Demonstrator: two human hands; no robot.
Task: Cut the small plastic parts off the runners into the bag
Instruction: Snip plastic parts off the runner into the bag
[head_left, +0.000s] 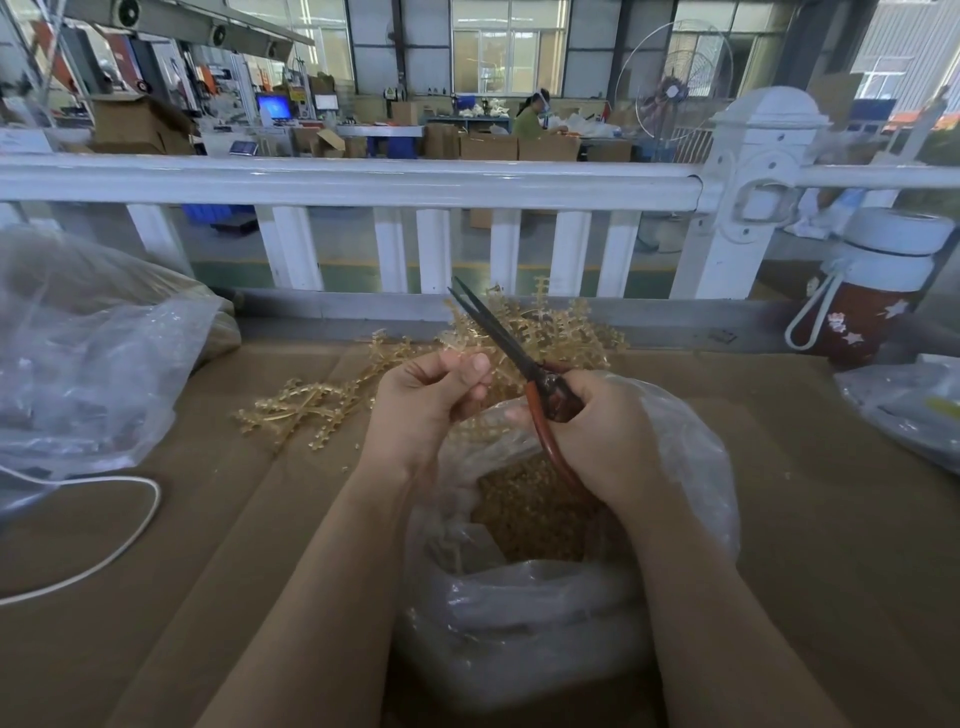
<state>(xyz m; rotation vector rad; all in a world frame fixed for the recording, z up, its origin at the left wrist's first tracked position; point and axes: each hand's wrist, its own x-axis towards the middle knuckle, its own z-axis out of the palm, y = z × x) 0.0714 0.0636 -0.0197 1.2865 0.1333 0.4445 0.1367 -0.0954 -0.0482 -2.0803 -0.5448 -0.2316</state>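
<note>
My right hand (597, 431) grips red-handled scissors (511, 353), their dark blades slightly apart and pointing up and left. My left hand (431, 400) pinches an amber plastic runner (475, 431) between thumb and fingers, just left of the blades; most of that runner is hidden behind the hand. Both hands hover over a clear plastic bag (519, 613) whose open mouth shows a heap of small amber cut parts (524, 514). A pile of uncut amber runners (550, 327) lies behind the hands, and more runners (301, 410) lie to the left on the cardboard.
Brown cardboard (805, 519) covers the table. A large clear bag (88, 364) sits at the left, with a white cable (130, 535) in front of it. A red and white bottle (872, 291) and another bag (909, 410) stand at the right. A white railing (363, 182) runs behind.
</note>
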